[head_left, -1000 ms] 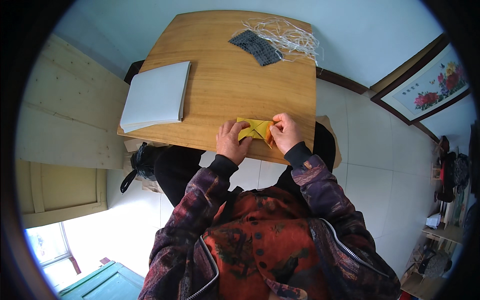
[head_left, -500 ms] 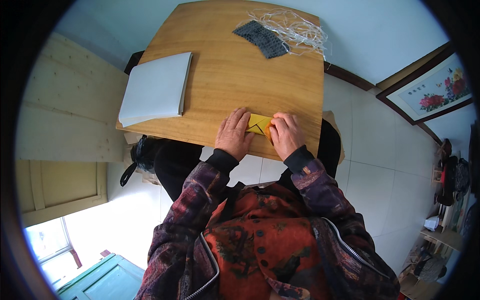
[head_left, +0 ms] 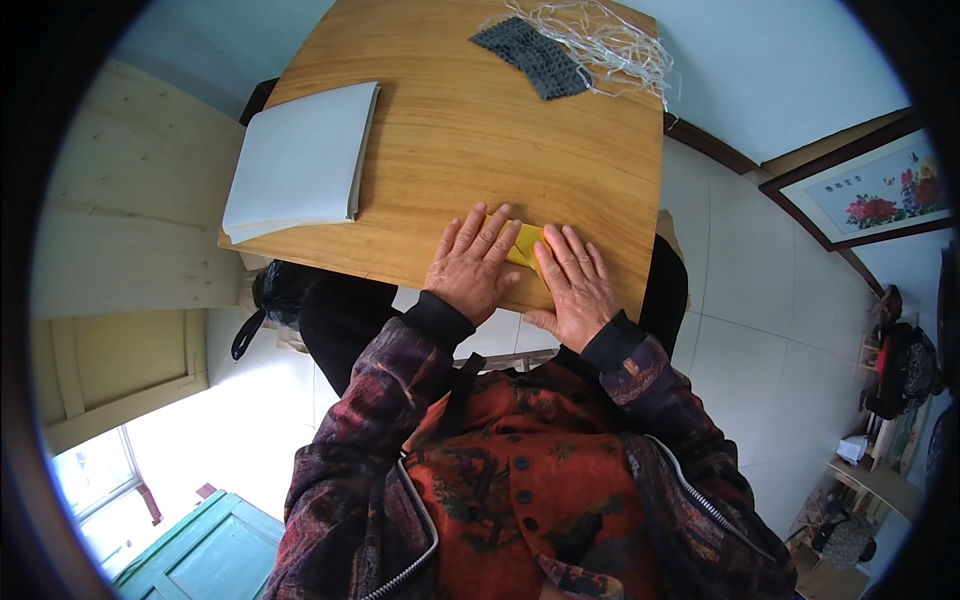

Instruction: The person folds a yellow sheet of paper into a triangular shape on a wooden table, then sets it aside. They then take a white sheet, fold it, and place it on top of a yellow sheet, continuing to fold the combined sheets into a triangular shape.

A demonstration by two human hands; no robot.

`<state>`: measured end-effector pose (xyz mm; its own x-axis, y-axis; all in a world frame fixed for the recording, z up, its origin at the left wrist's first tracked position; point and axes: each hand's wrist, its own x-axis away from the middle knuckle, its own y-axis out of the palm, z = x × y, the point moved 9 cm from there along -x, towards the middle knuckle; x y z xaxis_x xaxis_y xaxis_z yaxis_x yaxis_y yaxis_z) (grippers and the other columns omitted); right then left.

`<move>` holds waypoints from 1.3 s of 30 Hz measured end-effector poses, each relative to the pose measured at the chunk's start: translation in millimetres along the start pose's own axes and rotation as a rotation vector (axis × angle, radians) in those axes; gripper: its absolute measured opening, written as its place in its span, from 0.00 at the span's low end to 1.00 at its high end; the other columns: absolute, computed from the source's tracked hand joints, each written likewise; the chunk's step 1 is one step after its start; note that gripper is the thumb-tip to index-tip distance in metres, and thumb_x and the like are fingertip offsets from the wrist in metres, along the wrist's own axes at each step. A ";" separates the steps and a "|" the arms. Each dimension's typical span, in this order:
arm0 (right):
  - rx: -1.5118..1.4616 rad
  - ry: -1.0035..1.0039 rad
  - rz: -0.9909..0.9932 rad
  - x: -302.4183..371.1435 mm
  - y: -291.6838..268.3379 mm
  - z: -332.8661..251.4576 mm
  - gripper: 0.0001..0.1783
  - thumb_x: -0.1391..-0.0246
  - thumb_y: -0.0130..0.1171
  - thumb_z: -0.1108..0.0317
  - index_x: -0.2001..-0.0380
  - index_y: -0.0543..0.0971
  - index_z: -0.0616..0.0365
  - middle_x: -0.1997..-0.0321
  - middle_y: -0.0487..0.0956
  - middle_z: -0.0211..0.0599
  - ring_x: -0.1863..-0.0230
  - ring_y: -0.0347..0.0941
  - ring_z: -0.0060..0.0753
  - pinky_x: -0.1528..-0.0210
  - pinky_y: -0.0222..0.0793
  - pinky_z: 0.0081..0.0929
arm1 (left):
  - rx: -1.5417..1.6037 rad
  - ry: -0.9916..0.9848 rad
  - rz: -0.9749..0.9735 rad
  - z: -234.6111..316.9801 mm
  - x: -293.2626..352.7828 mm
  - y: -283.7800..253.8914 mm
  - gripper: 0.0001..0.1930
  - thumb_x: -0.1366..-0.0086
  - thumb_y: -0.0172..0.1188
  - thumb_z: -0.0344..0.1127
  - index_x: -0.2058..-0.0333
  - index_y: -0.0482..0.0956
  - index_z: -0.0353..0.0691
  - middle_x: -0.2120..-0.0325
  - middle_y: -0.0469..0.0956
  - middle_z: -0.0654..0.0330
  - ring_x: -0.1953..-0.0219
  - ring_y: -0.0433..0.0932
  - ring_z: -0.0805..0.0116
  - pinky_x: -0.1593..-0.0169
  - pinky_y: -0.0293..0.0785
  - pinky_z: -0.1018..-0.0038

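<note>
A small folded piece of yellow paper (head_left: 524, 246) lies flat near the front edge of the wooden table (head_left: 440, 140). My left hand (head_left: 473, 262) rests on its left part, palm down with the fingers stretched out. From the other side my right hand (head_left: 577, 280) presses flat over its right end, fingers extended and thumb out to the left. Only the middle strip of the paper shows between the hands; both ends are hidden under them.
At the table's left lies a stack of large white sheets (head_left: 300, 160). Far right hold a dark grey knitted piece (head_left: 535, 58) and a tangle of white strings (head_left: 610, 50). A black plastic bag (head_left: 280, 292) hangs below the left front edge. A framed flower picture (head_left: 870, 190) leans at the right wall.
The right hand has gone from gripping the paper's right end with bent fingers to lying flat on it. The left hand's fingers have spread. The whole view has shifted slightly.
</note>
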<state>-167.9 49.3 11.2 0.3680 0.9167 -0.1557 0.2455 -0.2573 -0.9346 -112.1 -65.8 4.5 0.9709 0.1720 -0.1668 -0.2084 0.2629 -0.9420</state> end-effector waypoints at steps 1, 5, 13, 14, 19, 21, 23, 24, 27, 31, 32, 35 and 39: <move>0.010 -0.013 -0.015 0.2 0.6 -1.1 0.53 0.57 0.67 0.42 0.33 0.60 0.58 0.25 0.51 0.42 0.24 0.43 0.47 0.28 0.42 0.50 | 0.008 0.028 -0.001 1.7 -0.1 -1.0 0.36 0.39 0.60 0.49 0.33 0.60 0.49 0.30 0.54 0.62 0.28 0.50 0.58 0.29 0.46 0.54; 0.020 -0.025 -0.069 -0.9 2.7 -3.0 0.58 0.59 0.65 0.35 0.31 0.56 0.54 0.24 0.48 0.46 0.24 0.41 0.53 0.27 0.40 0.52 | -0.072 0.106 -0.033 5.7 -1.2 0.9 0.38 0.39 0.56 0.56 0.32 0.59 0.50 0.30 0.54 0.62 0.27 0.49 0.59 0.28 0.42 0.55; 0.043 0.003 -0.181 -0.8 5.7 -3.0 0.62 0.67 0.75 0.45 0.30 0.55 0.54 0.24 0.46 0.46 0.23 0.39 0.50 0.27 0.39 0.51 | -0.003 0.178 -0.131 7.3 -1.9 5.1 0.43 0.39 0.50 0.68 0.31 0.56 0.50 0.29 0.52 0.62 0.27 0.47 0.58 0.28 0.37 0.55; 0.046 0.000 -0.175 -1.3 4.9 -3.3 0.62 0.67 0.75 0.46 0.30 0.55 0.54 0.24 0.47 0.46 0.23 0.39 0.50 0.27 0.39 0.51 | -0.004 0.184 -0.149 6.9 -1.9 4.9 0.45 0.41 0.51 0.70 0.31 0.56 0.50 0.29 0.51 0.61 0.27 0.47 0.57 0.28 0.37 0.54; 0.060 0.019 -0.200 6.5 4.0 -5.4 0.60 0.65 0.74 0.51 0.30 0.54 0.54 0.24 0.48 0.42 0.23 0.40 0.47 0.26 0.39 0.50 | -0.001 0.212 -0.214 7.7 -2.4 3.5 0.55 0.51 0.60 0.73 0.31 0.53 0.48 0.28 0.49 0.59 0.27 0.45 0.55 0.28 0.38 0.52; 0.063 0.026 -0.240 17.8 3.0 -7.6 0.59 0.63 0.74 0.53 0.30 0.54 0.55 0.24 0.49 0.39 0.24 0.41 0.46 0.26 0.39 0.50 | -0.053 0.203 -0.247 8.1 -2.7 6.2 0.57 0.53 0.63 0.71 0.30 0.52 0.48 0.28 0.48 0.59 0.27 0.44 0.55 0.28 0.38 0.52; 0.055 0.028 -0.249 29.1 -1.3 -10.9 0.57 0.62 0.73 0.54 0.30 0.55 0.55 0.24 0.49 0.37 0.24 0.41 0.46 0.27 0.40 0.50 | -0.072 0.198 -0.263 9.5 -3.0 7.2 0.57 0.54 0.66 0.69 0.30 0.52 0.48 0.28 0.48 0.59 0.27 0.44 0.55 0.28 0.38 0.53; 0.057 0.022 -0.258 33.9 -3.3 -12.4 0.55 0.60 0.72 0.53 0.31 0.56 0.56 0.24 0.50 0.37 0.24 0.41 0.46 0.27 0.41 0.51 | -0.068 0.196 -0.260 9.7 -3.3 6.3 0.57 0.54 0.66 0.68 0.30 0.52 0.48 0.28 0.47 0.59 0.26 0.44 0.55 0.28 0.38 0.52; -0.012 0.050 -0.299 40.0 -5.0 -10.2 0.54 0.58 0.71 0.51 0.31 0.56 0.57 0.24 0.51 0.38 0.24 0.42 0.47 0.27 0.42 0.52 | -0.099 0.190 -0.287 8.7 -3.8 8.3 0.56 0.52 0.65 0.69 0.30 0.50 0.50 0.28 0.45 0.61 0.26 0.42 0.57 0.27 0.35 0.52; -0.076 0.009 -0.082 19.4 -19.4 -4.5 0.54 0.57 0.70 0.46 0.33 0.58 0.61 0.25 0.51 0.43 0.24 0.43 0.48 0.29 0.45 0.53 | -0.125 0.187 -0.314 7.2 -2.5 12.8 0.56 0.51 0.63 0.70 0.30 0.49 0.50 0.27 0.45 0.62 0.26 0.41 0.57 0.27 0.34 0.51; -0.031 0.018 -0.077 10.3 -15.1 -1.4 0.56 0.57 0.69 0.41 0.33 0.57 0.63 0.25 0.51 0.45 0.25 0.43 0.49 0.29 0.44 0.54 | -0.127 0.187 -0.316 7.6 -1.7 13.5 0.56 0.51 0.63 0.70 0.30 0.49 0.50 0.27 0.44 0.62 0.26 0.41 0.57 0.27 0.34 0.52; 0.055 0.053 -0.137 -5.5 0.7 5.8 0.59 0.59 0.67 0.36 0.33 0.56 0.63 0.25 0.51 0.46 0.24 0.42 0.49 0.28 0.42 0.54 | -0.116 0.183 -0.294 5.6 -3.9 11.1 0.56 0.51 0.64 0.68 0.30 0.50 0.49 0.28 0.45 0.61 0.26 0.42 0.57 0.27 0.34 0.52; 0.107 0.057 -0.137 -3.3 5.2 6.8 0.64 0.62 0.67 0.33 0.31 0.53 0.61 0.24 0.48 0.45 0.24 0.40 0.48 0.27 0.39 0.53 | -0.066 0.179 -0.271 7.7 -2.9 9.4 0.56 0.53 0.68 0.65 0.31 0.52 0.49 0.28 0.47 0.61 0.26 0.42 0.56 0.27 0.37 0.52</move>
<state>-173.9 47.0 4.7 0.3886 0.9214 -0.0091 0.2012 -0.0945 -0.9750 -117.7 -56.6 -1.6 0.9965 -0.0675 0.0498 0.0632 0.2136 -0.9749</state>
